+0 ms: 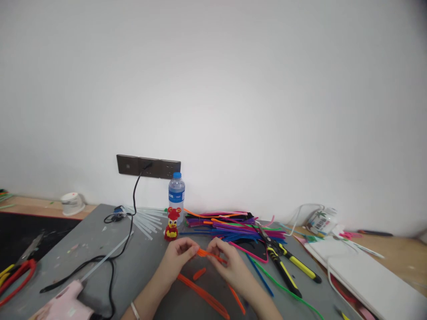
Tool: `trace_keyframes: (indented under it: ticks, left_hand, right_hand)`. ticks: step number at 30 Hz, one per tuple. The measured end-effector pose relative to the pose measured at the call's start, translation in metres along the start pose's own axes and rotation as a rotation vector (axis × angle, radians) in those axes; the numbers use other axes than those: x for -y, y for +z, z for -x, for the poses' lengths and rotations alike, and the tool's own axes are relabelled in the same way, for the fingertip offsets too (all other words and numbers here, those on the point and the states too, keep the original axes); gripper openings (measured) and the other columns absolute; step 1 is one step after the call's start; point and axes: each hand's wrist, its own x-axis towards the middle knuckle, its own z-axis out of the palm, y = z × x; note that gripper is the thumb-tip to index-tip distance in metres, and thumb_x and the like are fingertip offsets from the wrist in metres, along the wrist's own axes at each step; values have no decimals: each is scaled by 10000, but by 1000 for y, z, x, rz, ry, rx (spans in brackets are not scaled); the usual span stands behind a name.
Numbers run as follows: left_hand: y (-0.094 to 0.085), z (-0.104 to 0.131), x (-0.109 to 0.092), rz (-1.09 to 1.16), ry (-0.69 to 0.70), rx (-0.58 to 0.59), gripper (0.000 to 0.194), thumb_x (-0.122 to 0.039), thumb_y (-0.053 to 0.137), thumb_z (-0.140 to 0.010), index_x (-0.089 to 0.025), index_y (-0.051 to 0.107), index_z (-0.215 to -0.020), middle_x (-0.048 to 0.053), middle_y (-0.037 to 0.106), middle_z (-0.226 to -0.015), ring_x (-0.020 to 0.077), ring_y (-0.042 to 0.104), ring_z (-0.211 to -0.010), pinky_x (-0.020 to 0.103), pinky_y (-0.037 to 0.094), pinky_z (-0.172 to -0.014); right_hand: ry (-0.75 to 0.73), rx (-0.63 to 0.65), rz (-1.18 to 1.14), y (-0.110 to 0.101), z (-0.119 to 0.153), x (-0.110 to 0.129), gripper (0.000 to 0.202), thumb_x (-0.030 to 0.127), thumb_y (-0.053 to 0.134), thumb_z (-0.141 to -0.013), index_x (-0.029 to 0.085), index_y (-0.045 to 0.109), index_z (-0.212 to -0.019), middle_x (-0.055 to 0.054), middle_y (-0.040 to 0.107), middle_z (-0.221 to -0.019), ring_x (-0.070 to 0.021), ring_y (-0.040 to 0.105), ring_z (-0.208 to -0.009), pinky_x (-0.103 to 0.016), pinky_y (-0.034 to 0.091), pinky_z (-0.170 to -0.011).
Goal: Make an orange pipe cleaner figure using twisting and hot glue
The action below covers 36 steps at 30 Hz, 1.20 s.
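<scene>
Between my two hands, an orange pipe cleaner (203, 253) is pinched at both sides above the grey table. My left hand (180, 255) grips its left end with thumb and fingertips. On the other side my right hand (225, 260) pinches it, and an orange length shows across the fingers. Below them lie a short folded orange piece (199, 273) and a bundle of long orange pipe cleaners (203, 294). A small red and yellow pipe cleaner figure (172, 224) stands just beyond my left hand.
Behind are a water bottle (176, 195) and a pile of coloured pipe cleaners (230, 226). Yellow-black pliers (283, 262) lie right, near a white board (363, 271). Left are a pink glue gun (68, 302), its black cable (128, 240), clear glue sticks (143, 220) and red-handled scissors (25, 271).
</scene>
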Motion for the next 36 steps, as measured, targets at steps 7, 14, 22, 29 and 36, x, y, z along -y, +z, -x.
trace_keyframes:
  ticks: [7, 14, 22, 29, 36]
  left_hand:
    - [0, 2, 0, 117, -61, 34, 369, -499, 770, -667, -140, 680, -668, -22, 576, -534, 107, 466, -529, 212, 346, -539]
    - [3, 5, -4, 238, -120, 92, 358, -469, 807, -639, -138, 674, -650, -26, 572, -518, 95, 461, -513, 204, 337, -521]
    - [5, 8, -5, 333, -146, 128, 329, -426, 838, -619, -134, 691, -654, -13, 615, -559, 86, 495, -518, 193, 375, -527]
    - [9, 12, -9, 402, -221, 151, 341, -397, 867, -581, -119, 675, -631, -10, 608, -535, 84, 500, -500, 193, 378, -519]
    - [12, 17, -6, 517, -300, 237, 320, -369, 855, -626, -104, 677, -634, 5, 603, -545, 67, 499, -494, 171, 377, -518]
  right_hand:
    - [3, 30, -158, -7, -3, 7, 66, 218, 609, -806, 190, 636, -752, 2, 570, -716, -173, 523, -690, -266, 412, -650]
    - [-3, 82, -292, -9, -3, 8, 131, 286, 649, -817, 180, 640, -739, 4, 562, -710, -170, 526, -696, -266, 400, -656]
    - [-3, 149, -437, -6, 0, 1, 96, 251, 669, -823, 182, 654, -758, 15, 566, -717, -155, 511, -700, -255, 373, -660]
    - [-32, 201, -554, -5, -2, -3, 140, 307, 712, -806, 182, 673, -756, 18, 550, -715, -146, 488, -691, -251, 349, -651]
    - [10, 271, -706, 0, -4, -2, 246, 402, 765, -741, 185, 658, -696, 25, 516, -693, -147, 500, -675, -264, 365, -664]
